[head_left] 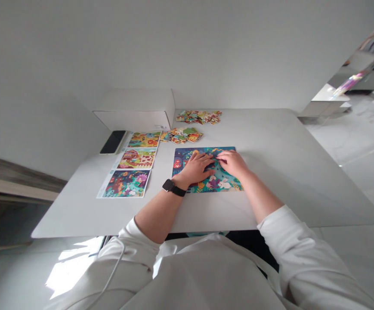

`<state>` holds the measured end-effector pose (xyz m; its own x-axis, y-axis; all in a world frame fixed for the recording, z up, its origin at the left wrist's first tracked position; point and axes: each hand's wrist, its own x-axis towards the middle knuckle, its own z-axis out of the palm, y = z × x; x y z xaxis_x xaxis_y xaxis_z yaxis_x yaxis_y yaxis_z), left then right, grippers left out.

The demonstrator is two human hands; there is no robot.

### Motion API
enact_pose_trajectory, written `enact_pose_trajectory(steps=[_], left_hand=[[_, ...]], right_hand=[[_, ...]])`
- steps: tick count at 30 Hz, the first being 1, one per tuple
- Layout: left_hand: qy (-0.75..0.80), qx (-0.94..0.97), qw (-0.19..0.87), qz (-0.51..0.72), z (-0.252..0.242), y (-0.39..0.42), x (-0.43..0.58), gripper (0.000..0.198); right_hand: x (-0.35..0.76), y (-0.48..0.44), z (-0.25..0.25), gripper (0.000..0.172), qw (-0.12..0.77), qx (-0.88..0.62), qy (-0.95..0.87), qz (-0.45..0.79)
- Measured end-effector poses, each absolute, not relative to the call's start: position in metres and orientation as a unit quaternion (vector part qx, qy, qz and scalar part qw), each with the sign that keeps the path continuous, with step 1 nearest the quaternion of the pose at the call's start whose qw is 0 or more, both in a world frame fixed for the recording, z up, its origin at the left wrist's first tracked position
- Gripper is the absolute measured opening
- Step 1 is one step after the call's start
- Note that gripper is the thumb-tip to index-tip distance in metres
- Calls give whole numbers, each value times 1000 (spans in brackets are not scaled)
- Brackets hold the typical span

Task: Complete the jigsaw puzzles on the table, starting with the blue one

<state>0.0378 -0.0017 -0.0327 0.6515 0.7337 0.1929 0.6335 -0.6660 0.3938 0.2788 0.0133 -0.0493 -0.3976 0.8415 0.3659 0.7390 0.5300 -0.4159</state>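
Scanning from the left, I have three picture sheets (137, 158) on the surface (277, 146), then my left hand (198, 167) lying flat over the puzzle (219, 173), fingers slightly apart. The puzzle lies squarely before the wearer, long axis running left to right, its printed rabbit upright as seen from here. Toward its upper right, my right hand (233, 163) curls its fingers inward; whether they pinch anything, I cannot tell. I judge this a seating step, calling for light pressure while the left steadies.

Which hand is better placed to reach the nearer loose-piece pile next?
Probably the left hand: it lies spread on the puzzle, closer to that pile. The right hand is farther off, fingers curled at the puzzle's upper right.
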Motion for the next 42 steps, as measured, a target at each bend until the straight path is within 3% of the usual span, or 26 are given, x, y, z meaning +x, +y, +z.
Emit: enact_pose_trajectory(steps=[4, 15, 25, 42], left_hand=[[381, 902, 130, 160, -37, -1, 38, 52], [395, 907, 58, 135, -45, 1, 46, 54], [417, 900, 29, 125, -56, 0, 49, 66], [557, 825, 22, 91, -50, -1, -8, 61]], right_hand=[[273, 4, -44, 21, 240, -477, -842, 76], [264, -9, -31, 35, 118, -534, -835, 64], [245, -16, -51, 57, 88, -589, -803, 23], [240, -12, -51, 65, 41, -616, -786, 42]])
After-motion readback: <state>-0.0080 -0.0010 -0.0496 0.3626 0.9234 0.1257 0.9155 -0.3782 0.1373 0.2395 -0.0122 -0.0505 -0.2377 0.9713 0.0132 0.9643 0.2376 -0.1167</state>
